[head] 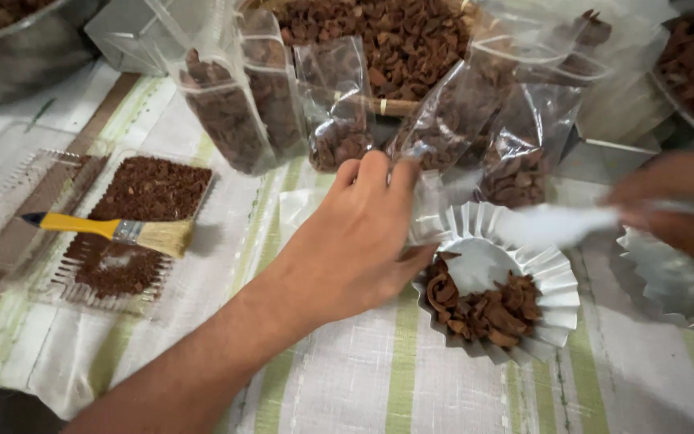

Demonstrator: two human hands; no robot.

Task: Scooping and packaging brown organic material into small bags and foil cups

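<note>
My left hand (359,237) pinches a clear bag's (427,173) lip above the fluted tray (552,281); right hand (676,209) blurred, grip indeterminate. Risk, I judge: bag tips, brown chips (487,309) scatter.

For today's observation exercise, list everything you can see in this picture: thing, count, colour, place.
Clear bags of brown pieces: about six, standing at back.
Pleated dish: one, silver, centre right, holding brown curled pieces.
Second pleated dish: one, silver, right edge.
Brush: one, yellow handle, lying across the tray.
Clear tray: one, left, holding brown crumbs.
Metal bowl: one, grey, top left.
Cloth: one, white with green stripes, underneath.
Left hand: grip on a bag's lower edge.
Right hand: blurred, right edge; grip unclear.
</note>
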